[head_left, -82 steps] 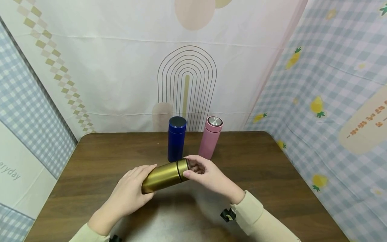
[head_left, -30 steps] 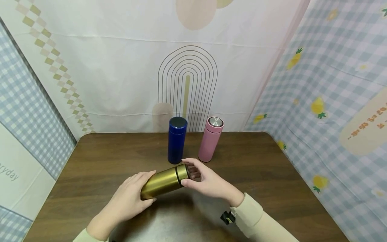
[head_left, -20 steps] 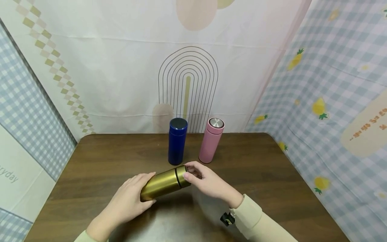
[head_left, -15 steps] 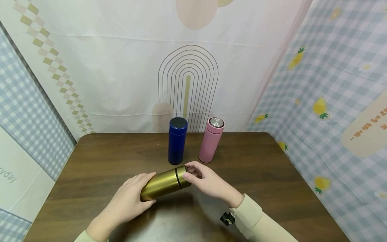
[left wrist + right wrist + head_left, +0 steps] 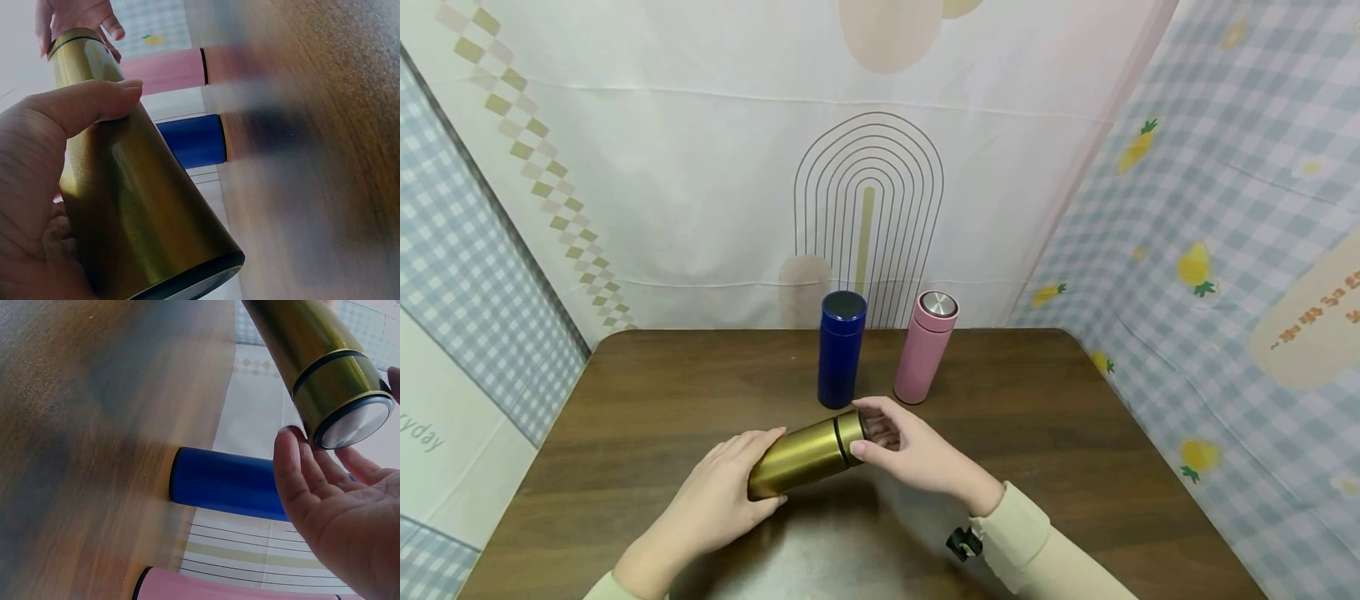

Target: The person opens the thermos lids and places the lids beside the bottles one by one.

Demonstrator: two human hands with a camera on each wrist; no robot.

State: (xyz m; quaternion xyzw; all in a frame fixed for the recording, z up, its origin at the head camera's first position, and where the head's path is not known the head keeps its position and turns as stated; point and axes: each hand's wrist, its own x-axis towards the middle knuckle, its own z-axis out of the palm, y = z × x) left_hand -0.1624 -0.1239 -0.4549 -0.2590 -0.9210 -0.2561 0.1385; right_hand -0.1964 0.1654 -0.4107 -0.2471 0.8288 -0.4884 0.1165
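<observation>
A gold thermos flask (image 5: 797,458) is held aslant above the table, its base toward the left and its lid (image 5: 334,390) toward the right. My left hand (image 5: 718,492) grips the lower body, with the thumb across it in the left wrist view. Around the lid's end, my right hand (image 5: 917,446) has its thumb and fingertips on opposite sides of the rim. The right wrist view shows the lid's silver top facing the palm, with a space between. A dark ring marks the seam, and the lid appears seated on the body.
Behind the hands, a blue thermos (image 5: 838,358) with a dark top and a pink thermos (image 5: 921,358) with a silver top stand upright on the brown wooden table (image 5: 677,375). A patterned cloth (image 5: 700,200) hangs at the back edge.
The gold flask has come slightly lower and nearer than at first. My right hand's fingers have shifted round the lid and back repeatedly. The left hand keeps its grip, and both standing thermoses stay put.
</observation>
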